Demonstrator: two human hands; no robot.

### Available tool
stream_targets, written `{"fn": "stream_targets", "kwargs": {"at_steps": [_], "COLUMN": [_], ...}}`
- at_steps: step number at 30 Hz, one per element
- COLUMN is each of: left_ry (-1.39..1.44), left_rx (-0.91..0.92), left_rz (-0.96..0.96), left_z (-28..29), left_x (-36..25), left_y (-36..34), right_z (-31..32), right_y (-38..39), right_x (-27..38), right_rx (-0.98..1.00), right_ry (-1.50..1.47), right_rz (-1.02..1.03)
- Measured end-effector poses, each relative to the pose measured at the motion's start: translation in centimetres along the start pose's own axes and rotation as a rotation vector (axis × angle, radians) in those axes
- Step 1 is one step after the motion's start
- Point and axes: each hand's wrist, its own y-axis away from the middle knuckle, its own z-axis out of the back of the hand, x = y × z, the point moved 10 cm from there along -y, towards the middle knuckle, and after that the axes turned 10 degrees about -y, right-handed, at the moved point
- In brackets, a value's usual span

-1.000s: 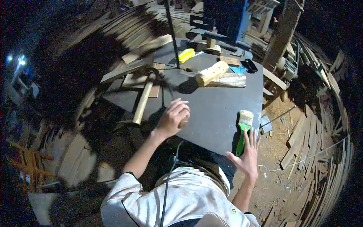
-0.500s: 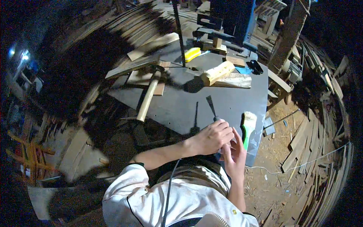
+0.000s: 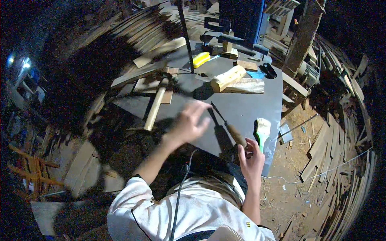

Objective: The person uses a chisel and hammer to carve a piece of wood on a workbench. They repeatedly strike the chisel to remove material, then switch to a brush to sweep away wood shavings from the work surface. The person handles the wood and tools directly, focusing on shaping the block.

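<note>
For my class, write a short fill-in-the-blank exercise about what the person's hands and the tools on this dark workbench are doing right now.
1. The right hand grips the wooden handle of a ____ whose metal blade lies on the workbench.
2. The paintbrush beside that hand has a ____ handle.
3. The left hand is blurred and holds ____.
4. The hammer has a ____ handle.

Missing words: chisel; green; nothing; wooden
</note>
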Motion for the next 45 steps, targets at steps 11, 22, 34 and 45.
{"fn": "stream_targets", "kwargs": {"at_steps": [11, 22, 34, 45], "left_ry": [-0.463, -0.291, 0.971, 0.239], "left_rx": [0.156, 0.021, 0.917, 0.478], "left_rz": [0.729, 0.632, 0.633, -0.217], "left_z": [4.9, 6.2, -6.0, -7.3], "left_x": [17.4, 14.5, -6.0, -10.8], "left_y": [9.9, 10.1, 7.8, -1.2], "right_z": [-1.8, -0.6, -3.5, 1.7], "right_y": [-1.3, -1.2, -0.2, 1.0], "right_x": [2.5, 2.4, 1.6, -4.1], "right_rx": [-0.015, -0.042, 0.251, -0.034], "right_ry": [0.134, 0.047, -0.788, -0.877], "right_rz": [0.302, 0.270, 0.004, -0.090]}}
